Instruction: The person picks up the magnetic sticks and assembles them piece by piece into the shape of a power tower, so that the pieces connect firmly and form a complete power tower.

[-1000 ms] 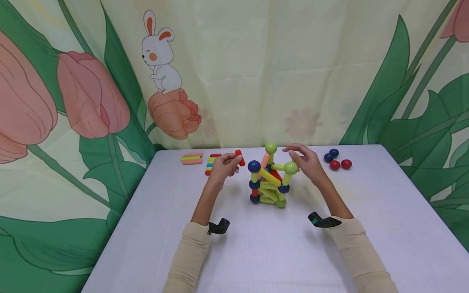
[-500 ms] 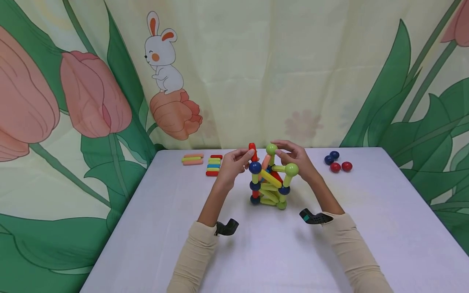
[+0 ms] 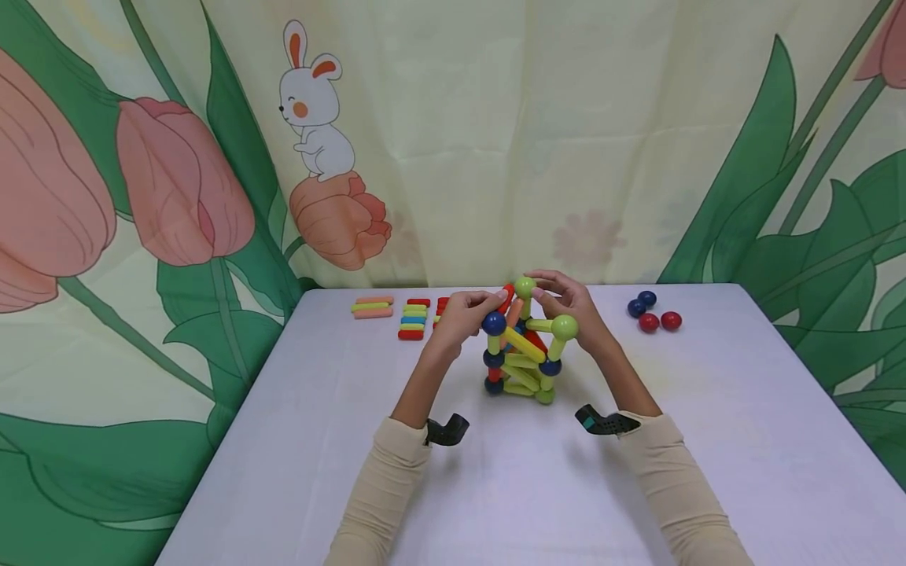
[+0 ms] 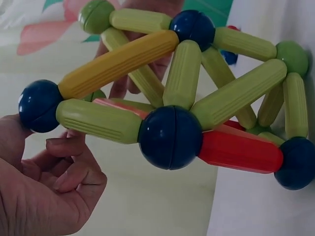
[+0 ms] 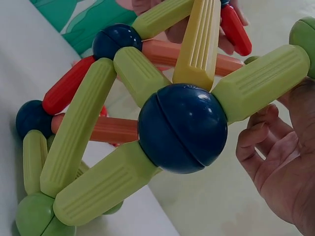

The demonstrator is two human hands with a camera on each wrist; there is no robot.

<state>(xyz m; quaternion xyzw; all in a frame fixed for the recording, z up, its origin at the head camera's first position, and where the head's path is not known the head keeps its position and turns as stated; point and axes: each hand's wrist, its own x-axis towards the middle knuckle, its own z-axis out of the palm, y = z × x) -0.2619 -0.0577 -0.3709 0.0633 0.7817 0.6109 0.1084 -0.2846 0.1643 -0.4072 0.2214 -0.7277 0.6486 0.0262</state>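
Observation:
A structure of rods and balls stands on the table, with a yellow rod [image 3: 524, 344], a dark blue ball [image 3: 495, 323] at its upper left and a green ball [image 3: 525, 288] at its top back. My left hand [image 3: 467, 313] pinches a red rod [image 3: 506, 297], slanted between those two balls. In the right wrist view that red rod [image 5: 236, 30] hangs close to a mostly cut-off blue ball; whether they touch I cannot tell. My right hand [image 3: 572, 308] holds the top green ball between thumb and fingers. In the left wrist view the red rod is hidden.
Rows of coloured rods [image 3: 413, 320] lie at the back left, beside a small group of pink and green rods [image 3: 372, 307]. Partly behind my left hand are more red rods [image 3: 442, 303]. Loose blue balls [image 3: 642, 300] and red balls [image 3: 660, 321] lie at the back right.
My left hand has carried the red rod rightward to the structure and tilted it toward the top green ball. My right hand has moved left and taken hold of that ball.

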